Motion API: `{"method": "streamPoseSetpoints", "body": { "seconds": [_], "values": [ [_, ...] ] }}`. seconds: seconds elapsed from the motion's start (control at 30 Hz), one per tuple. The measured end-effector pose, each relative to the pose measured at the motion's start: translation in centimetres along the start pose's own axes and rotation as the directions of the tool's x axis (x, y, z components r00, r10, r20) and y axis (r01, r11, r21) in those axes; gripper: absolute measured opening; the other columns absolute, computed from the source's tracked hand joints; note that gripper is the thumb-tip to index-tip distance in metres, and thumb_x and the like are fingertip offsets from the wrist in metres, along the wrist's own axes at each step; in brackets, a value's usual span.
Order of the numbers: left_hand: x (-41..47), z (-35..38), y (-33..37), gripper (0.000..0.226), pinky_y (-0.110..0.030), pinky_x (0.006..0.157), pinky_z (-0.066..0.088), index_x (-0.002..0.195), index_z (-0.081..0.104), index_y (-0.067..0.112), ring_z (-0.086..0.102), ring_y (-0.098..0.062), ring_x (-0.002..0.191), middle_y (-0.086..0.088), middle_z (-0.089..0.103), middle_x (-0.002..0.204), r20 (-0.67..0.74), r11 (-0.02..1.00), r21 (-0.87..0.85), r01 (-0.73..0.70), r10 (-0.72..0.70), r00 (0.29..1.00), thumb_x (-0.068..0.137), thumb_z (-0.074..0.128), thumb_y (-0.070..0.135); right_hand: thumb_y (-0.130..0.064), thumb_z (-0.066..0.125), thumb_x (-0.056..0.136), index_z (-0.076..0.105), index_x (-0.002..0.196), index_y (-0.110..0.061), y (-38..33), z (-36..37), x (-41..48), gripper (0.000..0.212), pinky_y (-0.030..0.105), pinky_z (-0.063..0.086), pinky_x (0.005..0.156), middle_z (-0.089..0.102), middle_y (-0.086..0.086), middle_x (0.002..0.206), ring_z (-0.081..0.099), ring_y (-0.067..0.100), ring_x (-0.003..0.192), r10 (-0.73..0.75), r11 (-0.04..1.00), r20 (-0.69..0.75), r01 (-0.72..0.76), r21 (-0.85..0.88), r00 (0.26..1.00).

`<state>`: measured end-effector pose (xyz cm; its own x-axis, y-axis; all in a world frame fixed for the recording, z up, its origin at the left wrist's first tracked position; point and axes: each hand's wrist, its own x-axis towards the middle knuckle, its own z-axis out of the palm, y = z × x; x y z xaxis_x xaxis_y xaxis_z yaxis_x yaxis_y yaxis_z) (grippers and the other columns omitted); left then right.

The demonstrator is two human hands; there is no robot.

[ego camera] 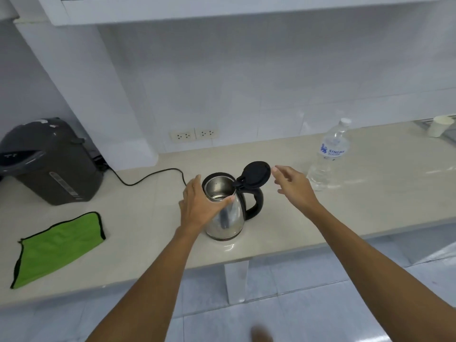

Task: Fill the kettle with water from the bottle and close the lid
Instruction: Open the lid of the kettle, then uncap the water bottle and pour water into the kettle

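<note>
Two bare forearms are extended from the bottom edge over a pale stone countertop. The left hand is wrapped around the upper body of a stainless-steel electric kettle, with the thumb laid across the near rim and the fingers curled around the far left side. The kettle is stood upright near the front edge of the counter, its black handle turned to the right. Its black lid is hinged up and back, so that the bare metal interior is exposed. The right hand is held in the air just right of the raised lid, fingers loosely spread and nothing gripped. Further right and back, a clear plastic water bottle with a white cap still on is stood upright, well apart from the kettle. A green cloth is laid flat at the left, and behind it a dark grey hot-water dispenser is set. A black cord is run across the counter. Wall sockets are seen at the tiled back wall, and a white cup at far right.
</note>
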<state>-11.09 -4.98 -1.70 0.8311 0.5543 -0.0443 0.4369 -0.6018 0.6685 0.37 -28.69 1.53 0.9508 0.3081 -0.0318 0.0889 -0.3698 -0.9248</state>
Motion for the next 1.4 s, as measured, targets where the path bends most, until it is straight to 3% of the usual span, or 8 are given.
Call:
{"method": "streamPoseSetpoints", "body": {
  "seconds": [0.1, 0.23, 0.63, 0.97, 1.1, 1.17, 1.27, 1.4],
  "values": [
    [-0.1, -1.4, 2.8, 0.124, -0.056, 0.130, 0.024, 0.170, 0.026, 0.020, 0.024, -0.025, 0.164, -0.003, 0.029, 0.176, 0.025, 0.980, 0.104, -0.171, 0.169, 0.985, 0.076, 0.075, 0.085, -0.060, 0.055, 0.099, 0.054, 0.149, -0.020, -1.2, -3.1, -0.5, 0.064, 0.036, 0.051, 0.102, 0.064, -0.002, 0.142, 0.063, 0.020, 0.126, -0.101, 0.927, 0.006, 0.096, -0.363, 0.995],
    [-0.5, -1.1, 7.8, 0.117, -0.053, 0.131, 0.022, 0.168, 0.030, 0.021, 0.025, -0.025, 0.163, -0.003, 0.031, 0.175, 0.053, 0.939, 0.124, -0.320, 0.315, 0.947, 0.079, 0.073, 0.084, -0.067, 0.048, 0.098, 0.045, 0.154, -0.024, -2.8, -7.8, -1.0, 0.071, 0.048, 0.046, 0.108, 0.054, 0.000, 0.155, 0.052, 0.023, 0.140, -0.129, 0.704, 0.046, 0.124, -0.699, 0.991],
    [-0.9, 8.5, 21.9, 0.113, -0.044, 0.131, 0.022, 0.169, 0.030, 0.017, 0.028, -0.024, 0.163, -0.003, 0.032, 0.175, 0.134, 0.837, 0.062, -0.544, 0.533, 0.835, 0.085, 0.072, 0.079, -0.063, 0.049, 0.099, 0.041, 0.155, -0.023, -4.8, -20.8, 2.0, 0.069, 0.049, 0.048, 0.102, 0.053, 0.004, 0.154, 0.051, 0.028, 0.138, -0.155, 0.470, 0.024, 0.095, -0.878, 0.988],
    [7.8, 21.2, 29.2, 0.112, -0.047, 0.125, 0.033, 0.166, 0.032, 0.018, 0.038, -0.026, 0.157, -0.003, 0.040, 0.171, 0.192, 0.905, 0.008, -0.425, 0.416, 0.889, 0.082, 0.077, 0.078, -0.061, 0.049, 0.100, 0.044, 0.153, -0.020, -0.5, -26.1, 15.4, 0.068, 0.046, 0.049, 0.100, 0.055, 0.004, 0.151, 0.056, 0.027, 0.134, -0.202, 0.470, 0.171, 0.249, -0.847, 0.964],
    [10.4, 25.9, 30.1, 0.124, -0.051, 0.122, 0.040, 0.172, 0.016, 0.025, 0.039, -0.027, 0.157, -0.001, 0.036, 0.173, 0.236, 0.952, -0.065, -0.300, 0.306, 0.922, 0.079, 0.080, 0.077, -0.056, 0.048, 0.103, 0.056, 0.135, -0.013, 1.9, -25.8, 20.0, 0.055, 0.039, 0.052, 0.079, 0.069, 0.010, 0.118, 0.067, 0.031, 0.107, -0.233, 0.488, 0.186, 0.280, -0.827, 0.954],
    [11.2, 27.8, 30.1, 0.125, -0.052, 0.118, 0.045, 0.171, 0.011, 0.030, 0.044, -0.028, 0.153, -0.002, 0.041, 0.170, 0.216, 0.959, -0.136, -0.251, 0.276, 0.937, 0.079, 0.086, 0.070, -0.057, 0.047, 0.103, 0.059, 0.120, -0.009, 2.8, -25.4, 21.5, 0.053, 0.035, 0.046, 0.066, 0.070, 0.011, 0.100, 0.066, 0.031, 0.089, -0.264, 0.484, 0.192, 0.302, -0.821, 0.945],
    [12.1, 30.2, 29.8, 0.113, -0.043, 0.111, 0.049, 0.164, 0.022, 0.032, 0.053, -0.025, 0.148, 0.002, 0.052, 0.162, 0.137, 0.938, -0.292, -0.187, 0.234, 0.962, 0.079, 0.094, 0.053, -0.060, 0.048, 0.102, 0.058, 0.109, -0.006, 3.4, -25.2, 22.6, 0.055, 0.033, 0.039, 0.059, 0.068, 0.011, 0.085, 0.058, 0.030, 0.071, -0.310, 0.465, 0.196, 0.328, -0.823, 0.930],
    [12.9, 32.6, 29.2, 0.107, -0.031, 0.107, 0.049, 0.155, 0.039, 0.028, 0.059, -0.019, 0.138, 0.005, 0.063, 0.147, 0.107, 0.893, -0.450, -0.027, 0.083, 0.991, 0.070, 0.102, 0.045, -0.059, 0.048, 0.102, 0.056, 0.101, -0.008, 3.6, -25.2, 23.8, 0.052, 0.034, 0.037, 0.060, 0.068, 0.012, 0.083, 0.056, 0.032, 0.070, -0.335, 0.422, 0.253, 0.385, -0.821, 0.907]
  ]
}}
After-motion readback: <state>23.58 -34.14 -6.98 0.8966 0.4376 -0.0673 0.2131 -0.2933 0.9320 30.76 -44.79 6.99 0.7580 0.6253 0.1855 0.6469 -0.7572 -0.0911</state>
